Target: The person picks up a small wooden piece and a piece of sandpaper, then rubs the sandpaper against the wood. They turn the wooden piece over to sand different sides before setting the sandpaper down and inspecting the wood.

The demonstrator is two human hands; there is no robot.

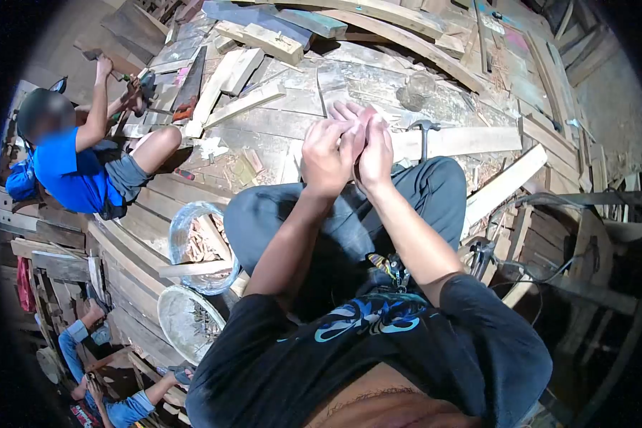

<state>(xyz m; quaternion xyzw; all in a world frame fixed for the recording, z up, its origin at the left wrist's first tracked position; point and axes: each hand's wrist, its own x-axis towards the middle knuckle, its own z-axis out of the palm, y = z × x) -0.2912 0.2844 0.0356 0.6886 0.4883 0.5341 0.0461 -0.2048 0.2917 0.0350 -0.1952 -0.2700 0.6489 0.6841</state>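
My left hand (326, 158) and my right hand (374, 155) are raised close together above my lap, their fingers bent and pressed together. A small reddish-brown patch shows between them; I cannot make out whether it is an object or skin. Just right of my hands, a hammer (424, 135) lies with its head across the edge of a pale board (478, 141).
Nearby at left are a clear tub (180, 239) of wood scraps and a pale bucket (170, 314) of nails. A person in a blue shirt (68, 171) sits at upper left, another person (125, 410) at lower left. Planks (253, 39) lie ahead; a clamp-like tool (482, 251) is at right.
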